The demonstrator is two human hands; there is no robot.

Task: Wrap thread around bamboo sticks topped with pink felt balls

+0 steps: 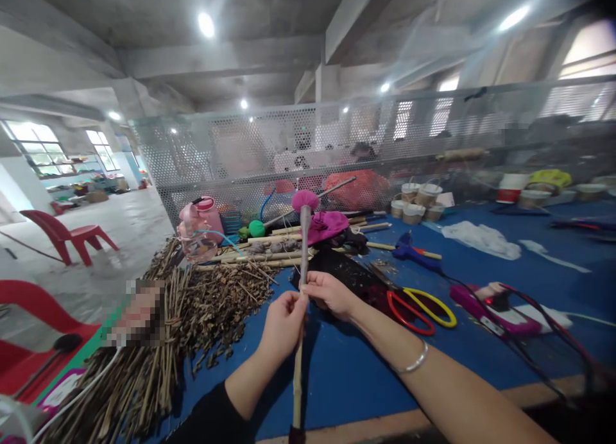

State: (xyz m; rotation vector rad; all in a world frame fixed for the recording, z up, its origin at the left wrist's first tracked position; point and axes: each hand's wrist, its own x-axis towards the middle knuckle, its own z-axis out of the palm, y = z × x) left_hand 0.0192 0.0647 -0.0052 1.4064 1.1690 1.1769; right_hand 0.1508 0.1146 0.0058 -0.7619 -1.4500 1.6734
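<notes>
You have the stick (298,367) standing nearly upright in front of you over the blue worktop (359,383), and both of your hands meet on it partway up. Your left hand (283,322) is closed around it, fingers curled in; your right hand (332,293) pinches it just above, thumb and forefinger drawn together. Neither seems to hold anything else, though the inner fingers are hidden.

Above your grip the stick wears a smooth grey covering (305,239); below, it is pale and bare down to a dark lower end. The step in hand looks like working or smoothing that covering at its lower edge, with your left hand steadying. A pink ball (305,201) shows at the stick's top; whether it is fixed there or lies behind, you cannot tell from this angle.

The next move, I'd judge, calls for keeping your left hand firm so the stick doesn't turn while your right fingertips finish the join.

The red-and-yellow scissors (391,297) lie to the right of the stick, with a blue tool (408,250) beyond them. Dried plant stems (139,367) are heaped to its left, well clear of your fingers.
</notes>
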